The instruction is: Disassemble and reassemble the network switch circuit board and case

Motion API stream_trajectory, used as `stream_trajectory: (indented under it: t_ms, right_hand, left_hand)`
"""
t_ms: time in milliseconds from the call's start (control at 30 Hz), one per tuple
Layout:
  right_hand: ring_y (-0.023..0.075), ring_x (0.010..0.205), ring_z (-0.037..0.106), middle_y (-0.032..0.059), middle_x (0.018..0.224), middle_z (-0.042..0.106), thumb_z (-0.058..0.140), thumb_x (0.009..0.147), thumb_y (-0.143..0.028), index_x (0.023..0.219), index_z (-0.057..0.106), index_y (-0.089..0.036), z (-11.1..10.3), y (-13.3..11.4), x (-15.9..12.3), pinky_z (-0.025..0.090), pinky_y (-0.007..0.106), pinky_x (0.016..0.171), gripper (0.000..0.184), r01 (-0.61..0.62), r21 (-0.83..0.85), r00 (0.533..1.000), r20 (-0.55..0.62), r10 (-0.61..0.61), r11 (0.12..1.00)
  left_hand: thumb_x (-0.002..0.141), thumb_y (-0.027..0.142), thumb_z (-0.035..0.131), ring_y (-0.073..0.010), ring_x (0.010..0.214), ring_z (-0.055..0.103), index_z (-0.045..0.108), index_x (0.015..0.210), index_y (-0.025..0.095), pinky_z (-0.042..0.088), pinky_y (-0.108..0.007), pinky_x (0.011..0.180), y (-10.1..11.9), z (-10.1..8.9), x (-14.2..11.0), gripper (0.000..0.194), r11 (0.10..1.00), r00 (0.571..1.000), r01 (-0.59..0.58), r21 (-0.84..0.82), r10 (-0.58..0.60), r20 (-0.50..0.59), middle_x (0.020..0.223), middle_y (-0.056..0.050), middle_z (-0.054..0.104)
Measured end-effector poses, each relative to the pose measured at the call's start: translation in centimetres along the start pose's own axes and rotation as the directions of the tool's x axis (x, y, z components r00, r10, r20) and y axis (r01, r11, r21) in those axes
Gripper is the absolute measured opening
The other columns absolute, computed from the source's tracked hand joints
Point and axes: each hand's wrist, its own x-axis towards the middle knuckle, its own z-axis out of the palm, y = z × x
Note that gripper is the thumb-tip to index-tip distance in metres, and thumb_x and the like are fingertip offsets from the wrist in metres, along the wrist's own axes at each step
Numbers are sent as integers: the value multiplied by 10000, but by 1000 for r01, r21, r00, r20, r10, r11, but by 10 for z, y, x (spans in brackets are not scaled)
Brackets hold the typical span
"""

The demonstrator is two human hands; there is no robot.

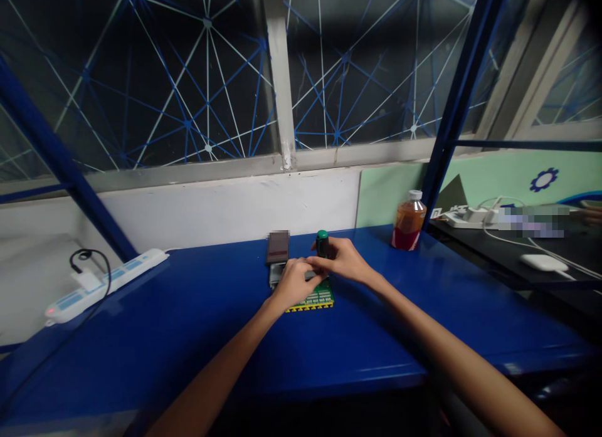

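My right hand (345,258) is closed around an upright screwdriver (322,239) with a green and black handle. Its lower end is hidden behind my fingers, over a green circuit board (322,294). The board lies flat on the blue table, its front edge yellow and notched. From the left, my left hand (298,280) reaches over the board, fingers bent and thumb close to the fingertips near the screwdriver. What they pinch, if anything, is hidden. A grey part (276,273) shows just left of this hand. Behind it sits a dark rectangular device (278,247), partly blurred.
A white power strip (113,283) with a plugged-in charger and black cable lies at the table's left. At the back right stands a bottle (409,221) of reddish drink. A black desk (498,252) with white cables and a white case adjoins on the right.
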Motion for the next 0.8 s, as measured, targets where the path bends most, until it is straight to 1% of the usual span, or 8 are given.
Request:
stream_trajectory:
  t_ms: [100,200,333,400,533,600,733,800]
  right_hand:
    - [120,579,483,1,650,572,638,769,-416,914,641,-155,0,1,0,343,262,514,298,-2,14,1000,5,2,1000]
    - [114,559,466,-11,625,550,639,767,-389,903,631,-157,-1,1,-1,330,258,501,269,-6,16,1000,10,6,1000]
    - [108,555,450,-19,606,523,634,768,-389,807,608,-161,-2,-1,-1,322,252,499,233,6,16,1000,17,-6,1000]
    - [113,562,460,-14,608,529,630,772,-400,787,598,-161,-2,-1,0,327,253,504,242,2,26,1000,13,-2,1000]
    - [119,564,475,-5,620,546,632,773,-445,808,605,-157,-2,-1,0,329,257,504,291,-9,34,1000,8,9,999]
    - [115,557,469,-8,609,540,627,777,-469,771,596,-158,-2,-2,0,321,254,499,313,-7,26,1000,17,7,1000]
    - [104,537,450,-20,566,511,618,781,-490,677,540,-164,-1,-4,0,306,250,488,351,-8,31,1000,17,7,999]
    - [107,543,460,-16,573,523,615,781,-489,682,546,-164,-1,-5,0,316,252,492,347,-12,42,1000,18,11,999]
  left_hand:
    - [844,275,573,-209,863,657,730,866,200,469,-326,785,4,-3,-1,176,1000,999,-26,-8,27,27,883,-49,731]
    - [847,238,546,-212,878,656,727,889,202,467,-337,808,5,-5,-1,189,1000,999,-22,17,21,47,901,-45,730]
    - [830,221,557,-225,892,656,737,878,199,465,-351,829,0,-5,-1,187,999,998,6,49,-9,63,908,-55,731]
    - [838,238,555,-223,892,657,740,883,199,468,-344,827,-1,-5,0,194,999,998,22,41,-24,59,910,-61,731]
    - [835,264,572,-212,862,663,744,887,206,484,-313,797,-1,-5,1,188,999,998,35,16,-36,56,893,-55,733]
    - [832,275,580,-214,856,665,745,884,204,489,-312,789,0,-6,1,187,998,997,49,28,-50,53,887,-54,735]
    - [825,243,582,-215,856,669,746,877,195,490,-309,797,1,-7,0,179,998,997,47,48,-49,55,889,-54,737]
    - [825,230,583,-211,859,669,746,864,197,485,-305,803,0,-6,0,171,998,998,30,48,-33,51,893,-50,737]
